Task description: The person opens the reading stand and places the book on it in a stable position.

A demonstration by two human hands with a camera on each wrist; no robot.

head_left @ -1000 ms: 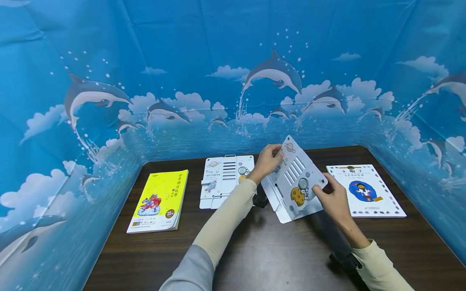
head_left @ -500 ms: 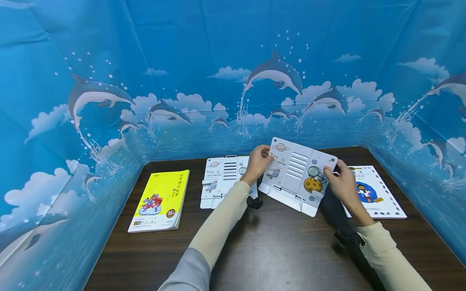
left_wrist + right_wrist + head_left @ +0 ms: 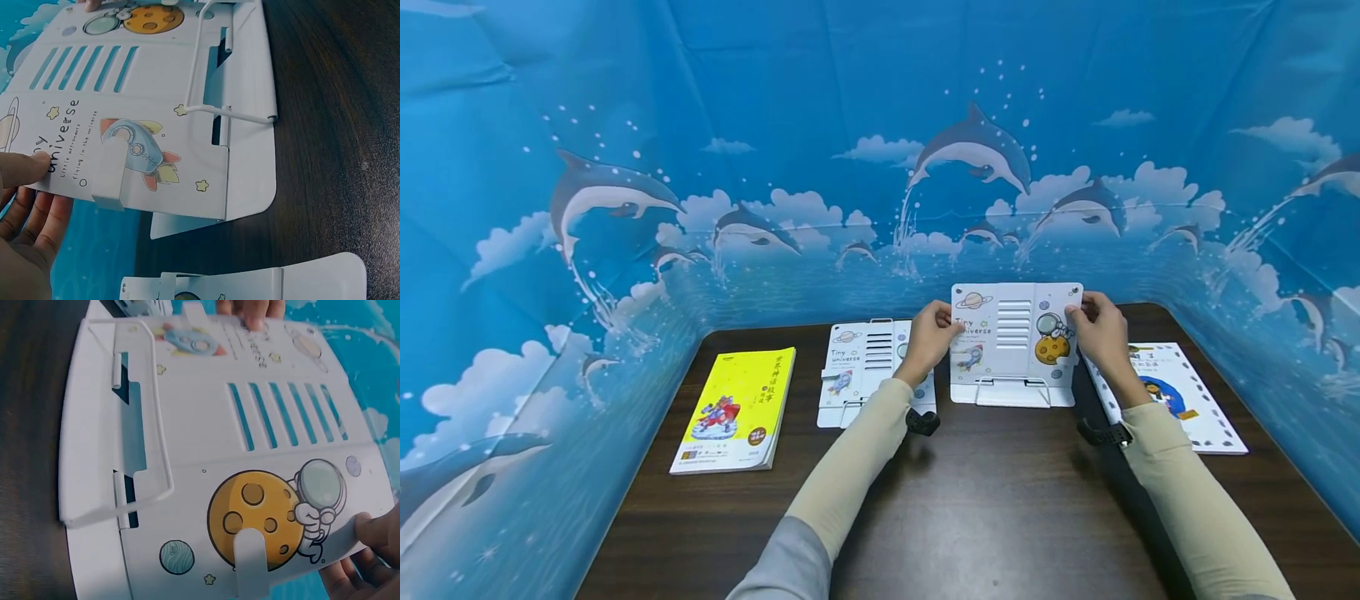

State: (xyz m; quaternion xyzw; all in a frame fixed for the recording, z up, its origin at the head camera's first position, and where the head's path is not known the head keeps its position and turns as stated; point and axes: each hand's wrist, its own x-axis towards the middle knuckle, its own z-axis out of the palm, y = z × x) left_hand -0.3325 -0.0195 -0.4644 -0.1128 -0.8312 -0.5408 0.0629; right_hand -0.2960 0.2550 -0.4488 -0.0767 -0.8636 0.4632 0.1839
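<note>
A white book stand (image 3: 1013,360), printed with a planet, a rocket, an astronaut and "Tiny universe", leans upright on the dark table at the back. My left hand (image 3: 928,340) pinches its left edge, the thumb (image 3: 26,171) on the printed face and the fingers behind. At the opposite edge my right hand (image 3: 1102,332) grips the stand in the same way. A wire page holder (image 3: 164,431) spans the front ledge, and small white clips (image 3: 251,562) sit on the panel edges. The panel's back is hidden in the head view.
A matching book stand (image 3: 844,392) is just left, partly behind my left arm. A yellow book (image 3: 730,412) lies at the far left. Behind my right forearm lies a white book (image 3: 1198,396) with a blue picture. A dolphin-print curtain (image 3: 820,167) borders the table (image 3: 970,508).
The book stand, first tilted and turned, has been swung round to face me squarely and set back farther on the table. Both hands have kept hold of its sides.
</note>
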